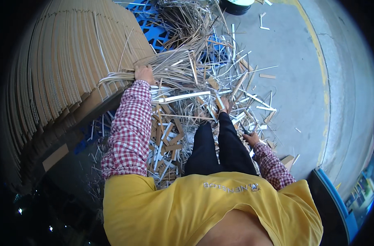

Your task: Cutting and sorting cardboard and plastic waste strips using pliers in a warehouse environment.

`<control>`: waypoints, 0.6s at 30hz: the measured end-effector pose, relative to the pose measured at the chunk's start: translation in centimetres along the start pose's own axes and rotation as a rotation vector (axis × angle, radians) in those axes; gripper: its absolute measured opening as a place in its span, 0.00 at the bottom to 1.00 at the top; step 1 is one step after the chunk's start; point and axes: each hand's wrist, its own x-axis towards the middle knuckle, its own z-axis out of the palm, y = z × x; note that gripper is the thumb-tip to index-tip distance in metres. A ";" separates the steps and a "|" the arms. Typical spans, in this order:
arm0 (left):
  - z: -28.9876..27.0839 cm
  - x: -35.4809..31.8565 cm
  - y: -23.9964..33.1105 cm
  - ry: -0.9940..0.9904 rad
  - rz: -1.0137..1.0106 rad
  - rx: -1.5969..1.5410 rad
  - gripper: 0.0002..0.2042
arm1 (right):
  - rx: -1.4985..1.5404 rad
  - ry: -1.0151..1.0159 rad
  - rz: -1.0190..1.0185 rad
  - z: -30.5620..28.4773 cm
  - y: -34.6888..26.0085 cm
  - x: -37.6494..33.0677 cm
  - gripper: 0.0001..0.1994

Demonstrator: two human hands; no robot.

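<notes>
My left hand (pixel 144 74) is closed round a bundle of thin cardboard strips (pixel 174 64), beside the tall stack of brown cardboard sheets (pixel 80 45). Short strip ends stick out on the left of the fist, and the long ends fan away to the right. Low on the right, my right hand (pixel 251 139) has its fingers wrapped round a small dark tool (pixel 245 131). Only a bit of the tool shows past the fingers, so its kind is unclear.
Loose cardboard scraps (pixel 168 141) and white strips cover the floor round my legs. A blue plastic pallet (pixel 154 30) lies under tangled strips at the far side. A dark round container (pixel 236 7) stands beyond. On the right, a yellow line (pixel 318 49) crosses the grey floor.
</notes>
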 end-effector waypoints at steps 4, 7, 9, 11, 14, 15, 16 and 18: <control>2.0 -4.1 0.0 0.134 0.023 -0.028 0.04 | -0.208 -0.032 -0.075 1.7 0.2 2.6 0.23; 0.7 -13.0 2.8 0.143 -0.110 -0.284 0.03 | -0.318 -0.041 -0.158 2.5 -2.1 3.8 0.23; -0.9 -21.0 4.3 0.020 -0.208 -0.568 0.14 | -0.329 -0.089 -0.226 2.3 -3.6 5.6 0.23; -0.7 -33.3 2.4 -0.119 -0.515 -0.680 0.25 | -0.380 -0.206 -0.257 3.1 -7.6 5.5 0.23; 1.6 -53.1 -0.7 -0.435 -0.776 -0.707 0.32 | -0.727 -0.112 -0.399 0.9 -10.6 8.7 0.19; 1.9 -61.7 0.3 -0.440 -0.828 -0.730 0.31 | -0.822 -0.115 -0.450 1.5 -12.3 7.2 0.19; 2.1 -62.3 0.6 -0.413 -0.861 -0.773 0.31 | -0.788 -0.120 -0.523 1.3 -12.6 8.7 0.20; 2.5 -64.4 0.6 -0.399 -0.958 -0.812 0.30 | -0.964 -0.218 -0.473 4.1 -16.1 6.2 0.21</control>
